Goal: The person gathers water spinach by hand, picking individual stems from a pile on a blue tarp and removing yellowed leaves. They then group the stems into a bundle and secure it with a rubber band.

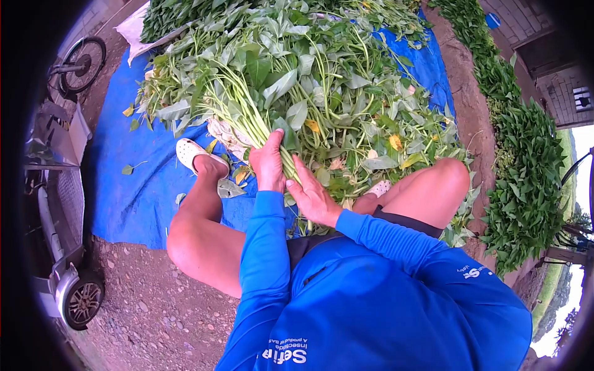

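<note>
My left hand (268, 162) is wrapped round the lower stems of a bunch of leafy greens (250, 111), thumb lying along the stalks. Long pale-green stalks fan up and away from it into broad leaves. At the cut ends, my right hand (314, 195) holds the same stalks between thumb and fingers. Beyond both hands spreads a big heap of loose greens (340, 93), with some yellow leaves among the green. The far end of the bunch overlaps this heap.
A blue tarp (142, 185) lies under the heap, with my two pale clogs (189, 157) at its near side. A vehicle wheel (83, 301) stands at left, and another wheel (83, 65) behind it. Along the right runs a long row of stacked greens (523, 142). Gravel (154, 297) covers the near ground.
</note>
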`<state>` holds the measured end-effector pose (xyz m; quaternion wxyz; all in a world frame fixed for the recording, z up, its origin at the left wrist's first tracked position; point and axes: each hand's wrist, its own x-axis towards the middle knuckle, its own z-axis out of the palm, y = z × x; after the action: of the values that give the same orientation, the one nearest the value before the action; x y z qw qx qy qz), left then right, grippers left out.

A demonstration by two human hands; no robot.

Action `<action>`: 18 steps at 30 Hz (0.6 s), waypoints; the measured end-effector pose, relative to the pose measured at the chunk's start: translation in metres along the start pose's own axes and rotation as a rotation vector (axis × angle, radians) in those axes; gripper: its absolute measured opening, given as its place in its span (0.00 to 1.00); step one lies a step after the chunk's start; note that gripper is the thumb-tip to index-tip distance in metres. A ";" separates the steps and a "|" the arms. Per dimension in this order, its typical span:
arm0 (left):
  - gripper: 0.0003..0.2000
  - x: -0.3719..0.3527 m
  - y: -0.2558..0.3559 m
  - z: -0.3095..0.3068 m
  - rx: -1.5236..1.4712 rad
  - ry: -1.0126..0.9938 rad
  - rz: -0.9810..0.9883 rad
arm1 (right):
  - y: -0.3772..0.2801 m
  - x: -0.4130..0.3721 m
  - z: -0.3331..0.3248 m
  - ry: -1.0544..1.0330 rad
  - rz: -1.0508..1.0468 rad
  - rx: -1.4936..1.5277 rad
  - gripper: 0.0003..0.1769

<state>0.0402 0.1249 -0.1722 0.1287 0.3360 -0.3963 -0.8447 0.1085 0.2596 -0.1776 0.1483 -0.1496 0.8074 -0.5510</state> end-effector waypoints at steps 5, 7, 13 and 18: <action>0.14 0.010 0.032 -0.026 0.109 -0.007 0.147 | 0.018 0.055 -0.045 0.091 0.104 0.282 0.30; 0.15 0.006 0.049 -0.030 0.206 0.001 0.135 | 0.062 0.096 -0.070 0.392 0.257 -0.040 0.18; 0.18 0.001 0.048 -0.025 0.284 0.008 0.104 | 0.141 0.168 -0.086 0.396 0.539 -0.345 0.29; 0.17 -0.005 0.041 -0.011 0.228 -0.038 0.029 | 0.139 0.169 -0.092 0.323 0.448 -0.295 0.25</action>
<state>0.0490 0.0938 -0.1442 0.0943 0.3266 -0.4968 -0.7985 -0.0932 0.3171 -0.2879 0.1124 0.1016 0.9047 -0.3982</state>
